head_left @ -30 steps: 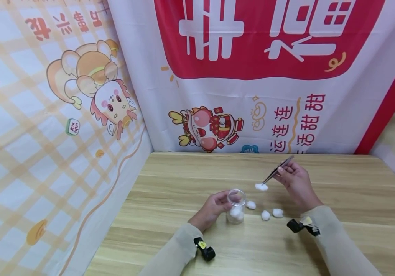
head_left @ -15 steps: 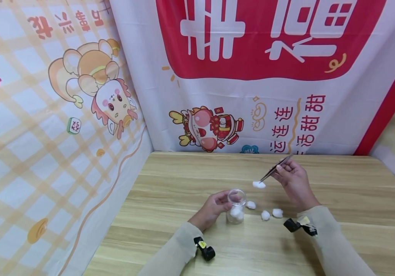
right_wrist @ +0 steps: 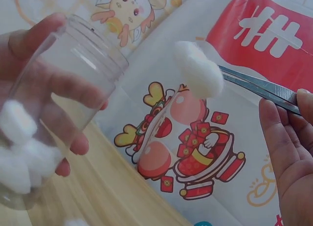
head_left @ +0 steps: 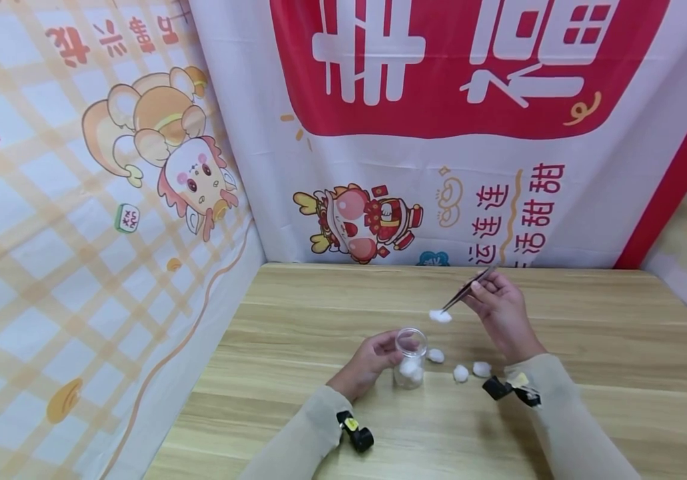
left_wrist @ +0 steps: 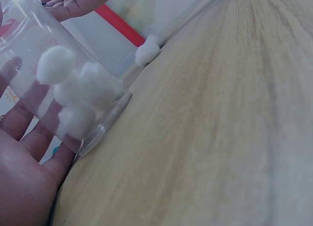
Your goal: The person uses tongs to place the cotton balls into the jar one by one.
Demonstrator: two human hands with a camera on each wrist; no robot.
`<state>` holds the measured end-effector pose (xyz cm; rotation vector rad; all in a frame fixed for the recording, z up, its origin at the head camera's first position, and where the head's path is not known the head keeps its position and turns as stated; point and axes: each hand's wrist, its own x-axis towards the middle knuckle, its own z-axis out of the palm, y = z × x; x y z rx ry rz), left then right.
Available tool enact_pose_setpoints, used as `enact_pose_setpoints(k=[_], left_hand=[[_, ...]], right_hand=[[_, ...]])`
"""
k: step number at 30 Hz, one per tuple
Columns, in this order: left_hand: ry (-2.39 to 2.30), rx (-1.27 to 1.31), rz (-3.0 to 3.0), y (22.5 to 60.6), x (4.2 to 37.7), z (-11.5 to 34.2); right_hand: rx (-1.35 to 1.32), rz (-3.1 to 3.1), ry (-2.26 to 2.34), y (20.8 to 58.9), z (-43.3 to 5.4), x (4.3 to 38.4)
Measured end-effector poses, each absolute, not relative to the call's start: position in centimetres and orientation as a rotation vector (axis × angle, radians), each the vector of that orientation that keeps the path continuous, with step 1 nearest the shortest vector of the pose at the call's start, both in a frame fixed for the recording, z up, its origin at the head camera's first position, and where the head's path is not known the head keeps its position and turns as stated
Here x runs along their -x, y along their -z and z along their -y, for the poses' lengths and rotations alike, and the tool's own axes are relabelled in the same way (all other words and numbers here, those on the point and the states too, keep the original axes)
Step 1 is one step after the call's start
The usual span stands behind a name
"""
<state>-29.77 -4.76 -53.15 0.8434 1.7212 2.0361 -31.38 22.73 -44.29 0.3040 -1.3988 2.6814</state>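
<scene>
Cotton ball (right_wrist: 198, 72) pinched at tweezers' (right_wrist: 261, 86) tips, off the table (head_left: 319, 300), in from 1 o'clock of the clear jar (head_left: 411, 341) (head view). Right grip (head_left: 502, 312) at jar's 2 o'clock: thumb and fingers closed on the tweezers' shanks, so skin stays clear of the cotton. Jar upright, mouth uncovered, several balls inside. Left grip (head_left: 372, 360) at its 9 o'clock, fingers curled round the wall, likely for steadiness; rim left unblocked. Three loose balls (head_left: 460, 373) around 3 o'clock.
</scene>
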Motion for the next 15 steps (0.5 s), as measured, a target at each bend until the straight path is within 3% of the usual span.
enact_pose_setpoints(k=[15], left_hand=[[-2.035, -0.844, -1.721, 53.2, 29.9, 4.9]], right_hand=[[-0.426, 1.358, -2.707, 43.7, -21.0, 30.9]])
